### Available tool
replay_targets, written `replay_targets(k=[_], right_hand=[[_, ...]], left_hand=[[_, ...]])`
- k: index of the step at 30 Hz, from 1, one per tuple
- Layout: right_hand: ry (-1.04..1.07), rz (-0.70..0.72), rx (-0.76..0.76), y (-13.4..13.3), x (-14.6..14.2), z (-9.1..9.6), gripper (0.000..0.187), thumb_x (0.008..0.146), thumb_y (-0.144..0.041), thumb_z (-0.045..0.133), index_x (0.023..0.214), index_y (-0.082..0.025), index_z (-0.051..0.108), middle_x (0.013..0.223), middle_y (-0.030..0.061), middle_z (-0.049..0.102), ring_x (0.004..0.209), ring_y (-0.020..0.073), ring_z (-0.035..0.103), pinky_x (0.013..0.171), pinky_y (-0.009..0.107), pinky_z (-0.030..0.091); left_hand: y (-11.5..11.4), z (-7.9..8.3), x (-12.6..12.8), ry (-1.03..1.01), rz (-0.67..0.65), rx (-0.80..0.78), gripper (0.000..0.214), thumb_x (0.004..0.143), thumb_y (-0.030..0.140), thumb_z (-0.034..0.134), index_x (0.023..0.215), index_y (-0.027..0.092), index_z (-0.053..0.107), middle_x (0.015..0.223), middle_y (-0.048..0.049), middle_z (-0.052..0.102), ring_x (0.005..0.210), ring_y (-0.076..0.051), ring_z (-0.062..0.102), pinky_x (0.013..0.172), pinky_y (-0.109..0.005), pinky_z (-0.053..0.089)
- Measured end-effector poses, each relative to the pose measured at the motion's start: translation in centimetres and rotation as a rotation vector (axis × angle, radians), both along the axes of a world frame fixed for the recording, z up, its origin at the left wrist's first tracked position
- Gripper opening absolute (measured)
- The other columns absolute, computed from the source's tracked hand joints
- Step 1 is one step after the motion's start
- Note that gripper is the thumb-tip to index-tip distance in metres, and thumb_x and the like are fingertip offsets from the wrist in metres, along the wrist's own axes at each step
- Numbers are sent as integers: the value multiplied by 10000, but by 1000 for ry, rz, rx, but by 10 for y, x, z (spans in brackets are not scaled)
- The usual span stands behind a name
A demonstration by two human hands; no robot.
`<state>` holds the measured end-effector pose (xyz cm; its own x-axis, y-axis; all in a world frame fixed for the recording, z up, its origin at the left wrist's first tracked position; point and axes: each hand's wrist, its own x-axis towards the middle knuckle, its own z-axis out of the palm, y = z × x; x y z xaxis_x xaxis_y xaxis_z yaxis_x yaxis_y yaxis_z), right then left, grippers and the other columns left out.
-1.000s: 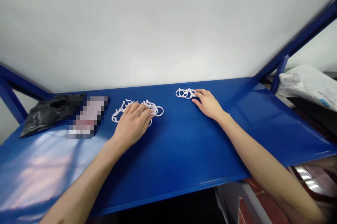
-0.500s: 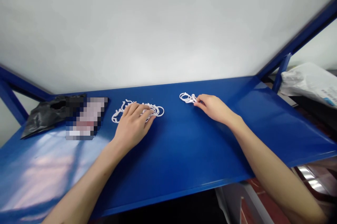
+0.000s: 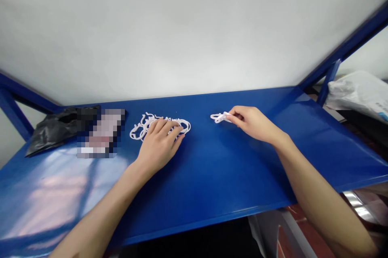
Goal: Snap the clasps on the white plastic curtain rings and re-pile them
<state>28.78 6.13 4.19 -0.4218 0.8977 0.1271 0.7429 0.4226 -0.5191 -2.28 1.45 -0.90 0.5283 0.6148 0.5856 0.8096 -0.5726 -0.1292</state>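
Note:
A pile of white plastic rings (image 3: 142,126) lies on the blue shelf (image 3: 212,169) near its back edge. My left hand (image 3: 160,145) rests flat on the right part of that pile, fingers stretched out over the rings. My right hand (image 3: 254,122) is further right, its fingers pinched on a small bunch of white rings (image 3: 218,117) that sticks out to the left of the fingertips, lifted just off the shelf.
A black plastic bag (image 3: 51,131) and a blurred-out flat item (image 3: 100,133) lie at the shelf's left end. Blue frame bars (image 3: 330,72) rise at both ends. A white bag (image 3: 357,92) sits beyond the right end. A white wall stands behind the shelf.
My right hand closed on the small bunch of rings and drew it together, lifting it slightly. My left hand stayed on the pile.

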Motion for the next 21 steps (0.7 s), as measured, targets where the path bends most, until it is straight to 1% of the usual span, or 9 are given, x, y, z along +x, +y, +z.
replay_targets(k=[3, 7, 11, 14, 16, 18, 19, 21], right_hand=[[76, -23, 11, -3, -2, 4, 374, 990, -532, 506, 874, -213, 661, 717, -15, 645, 597, 119, 521, 593, 266, 357], [154, -37, -11, -7, -5, 8, 382, 977, -545, 528, 863, -209, 670, 719, -13, 645, 603, 117, 528, 577, 260, 369], [224, -25, -53, -10, -10, 6, 368, 975, -529, 544, 854, -203, 667, 721, -18, 646, 599, 111, 544, 573, 251, 381], [227, 62, -44, -14, -22, -2, 333, 985, -487, 553, 865, -200, 672, 772, -12, 662, 635, 109, 559, 607, 247, 394], [199, 144, -12, -19, -32, -10, 299, 999, -442, 548, 884, -194, 669, 797, -6, 660, 665, 112, 566, 640, 246, 406], [154, 227, 38, -26, -43, -19, 281, 1014, -404, 533, 884, -186, 652, 811, 3, 651, 697, 119, 574, 671, 248, 418], [121, 265, 66, -29, -48, -24, 275, 1021, -392, 521, 889, -183, 643, 823, 8, 649, 713, 125, 580, 680, 250, 423], [26, 326, 116, -35, -54, -31, 260, 1031, -377, 500, 920, -181, 630, 858, 20, 652, 721, 135, 590, 674, 256, 428]], left_hand=[[-1, 1, 3, 1, -11, 3, 147, 942, 234, 613, 1042, 168, 698, 1046, -90, 725, 975, -266, 599, 929, -447, 492], [-2, 3, 5, -17, -27, 1, 145, 934, 222, 624, 1044, 159, 694, 1041, -95, 722, 978, -261, 600, 954, -447, 481], [-4, 4, 8, -77, -62, 8, 137, 928, 208, 634, 1049, 174, 685, 1026, -80, 726, 977, -250, 600, 952, -430, 472], [-9, 4, 17, -151, -88, -16, 145, 925, 241, 651, 1055, 182, 678, 1006, -71, 728, 960, -239, 604, 890, -396, 472], [-13, 3, 24, -188, -96, -44, 191, 915, 316, 676, 1043, 175, 675, 981, -71, 730, 930, -236, 607, 842, -385, 463], [-15, 2, 31, -200, -100, -64, 243, 904, 395, 688, 992, 169, 674, 936, -65, 728, 888, -232, 604, 809, -381, 449], [-16, 0, 33, -199, -101, -62, 233, 909, 401, 682, 947, 171, 670, 902, -56, 725, 861, -225, 599, 792, -375, 439], [-15, -2, 35, -193, -98, -62, 184, 935, 351, 656, 866, 180, 654, 838, -32, 713, 810, -204, 582, 757, -356, 418]])
